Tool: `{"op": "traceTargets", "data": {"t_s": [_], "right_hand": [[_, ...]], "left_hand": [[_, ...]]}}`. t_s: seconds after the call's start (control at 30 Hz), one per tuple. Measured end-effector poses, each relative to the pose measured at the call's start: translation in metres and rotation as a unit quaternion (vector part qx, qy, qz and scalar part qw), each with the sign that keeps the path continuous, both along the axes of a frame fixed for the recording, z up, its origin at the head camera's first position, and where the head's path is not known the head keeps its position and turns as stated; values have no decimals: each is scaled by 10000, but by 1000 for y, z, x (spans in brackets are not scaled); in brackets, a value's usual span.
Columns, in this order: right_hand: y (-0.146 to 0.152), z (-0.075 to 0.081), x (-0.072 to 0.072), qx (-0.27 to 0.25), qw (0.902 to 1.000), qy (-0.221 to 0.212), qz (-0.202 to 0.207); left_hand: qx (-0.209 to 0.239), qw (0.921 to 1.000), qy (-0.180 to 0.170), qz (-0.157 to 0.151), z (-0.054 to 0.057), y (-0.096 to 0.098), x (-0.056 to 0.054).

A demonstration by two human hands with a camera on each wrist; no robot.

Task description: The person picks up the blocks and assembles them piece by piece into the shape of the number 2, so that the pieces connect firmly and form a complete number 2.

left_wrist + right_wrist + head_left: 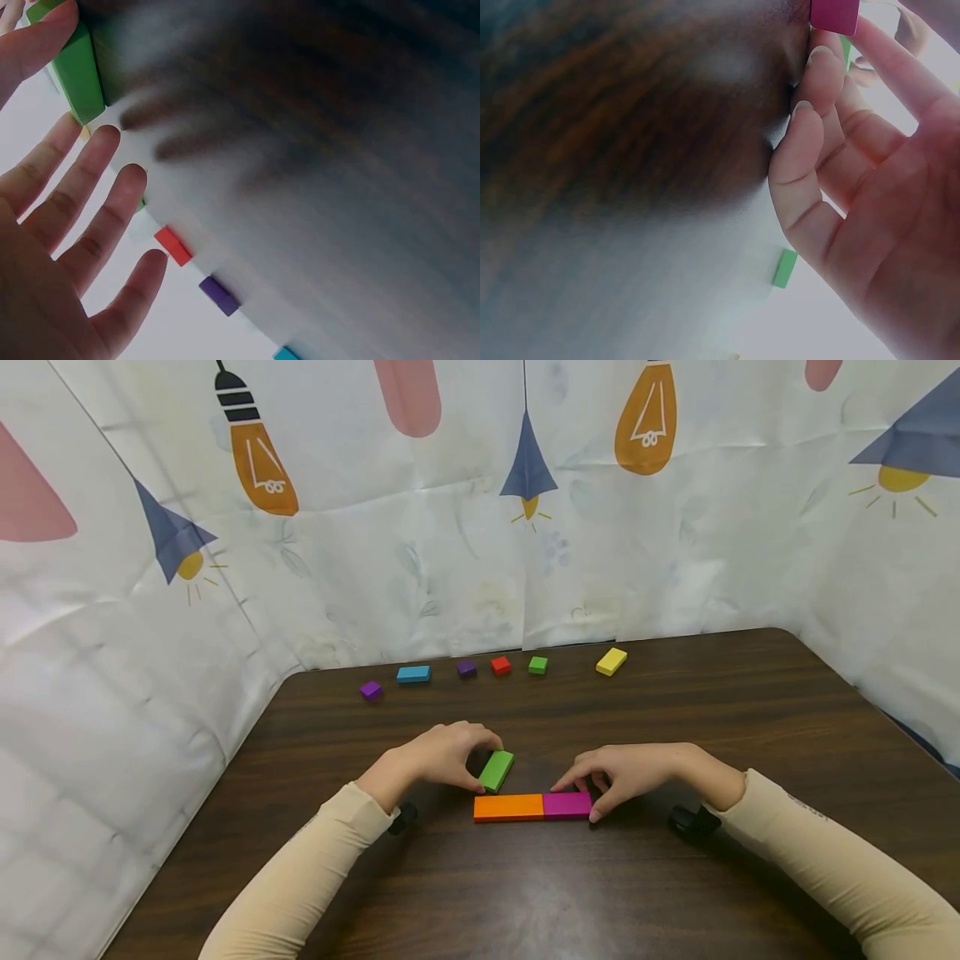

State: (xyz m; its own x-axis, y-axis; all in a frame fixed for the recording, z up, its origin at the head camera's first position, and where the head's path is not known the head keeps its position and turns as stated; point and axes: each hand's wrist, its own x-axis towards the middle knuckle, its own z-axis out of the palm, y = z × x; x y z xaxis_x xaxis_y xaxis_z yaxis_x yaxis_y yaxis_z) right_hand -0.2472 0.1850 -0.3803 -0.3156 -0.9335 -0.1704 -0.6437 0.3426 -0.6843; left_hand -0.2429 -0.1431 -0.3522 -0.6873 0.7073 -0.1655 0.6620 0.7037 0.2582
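Observation:
A green block [497, 771] is pinched between the thumb and fingers of my left hand [442, 756], angled just behind an orange block [507, 807]. In the left wrist view the same green block [77, 71] is at the top left, with the other fingers of the left hand [71, 225] spread apart. A magenta block [567, 805] lies end to end with the orange one, forming a straight row. My right hand [633, 772] holds the magenta block, index finger at its far edge and thumb at its near right corner.
Along the table's far side lie a purple block [371, 691], a blue block [413, 674], a dark purple block [467, 669], a red block [501, 665], a small green block [537, 665] and a yellow block [611, 662]. A patterned curtain [450, 568] stands behind the brown table [510, 893].

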Motion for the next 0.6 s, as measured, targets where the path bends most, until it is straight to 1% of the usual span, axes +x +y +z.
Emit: {"op": "traceTargets", "data": {"t_s": [0.07, 0.1, 0.13, 0.23, 0.3, 0.33, 0.4, 0.43, 0.6], "right_hand": [[3, -12, -8, -64, 10000, 40, 62], [5, -20, -12, -116, 9997, 131, 144], [7, -29, -18, -149, 9996, 166, 192], [12, -50, -31, -110, 9998, 69, 123], [14, -60, -38, -34, 9999, 85, 87], [15, -64, -41, -19, 10000, 17, 53], [15, -66, -43, 48, 10000, 6, 1], [15, -66, -41, 27, 9999, 97, 54], [14, -65, -41, 10, 9999, 101, 82]], "left_hand": [[0, 10000, -25, 28, 0, 0, 0], [4, 10000, -40, 37, 0, 0, 0], [4, 10000, -49, 53, 0, 0, 0], [10, 9999, -60, 97, -1, 0, 0], [30, 9999, -59, 116, -1, 0, 0], [35, 9999, -59, 134, -1, 0, 0], [50, 9999, -62, 144, -1, -1, 0], [54, 9999, -64, 145, -2, -1, 0], [74, 9998, -86, 171, -2, -2, 1]]}}
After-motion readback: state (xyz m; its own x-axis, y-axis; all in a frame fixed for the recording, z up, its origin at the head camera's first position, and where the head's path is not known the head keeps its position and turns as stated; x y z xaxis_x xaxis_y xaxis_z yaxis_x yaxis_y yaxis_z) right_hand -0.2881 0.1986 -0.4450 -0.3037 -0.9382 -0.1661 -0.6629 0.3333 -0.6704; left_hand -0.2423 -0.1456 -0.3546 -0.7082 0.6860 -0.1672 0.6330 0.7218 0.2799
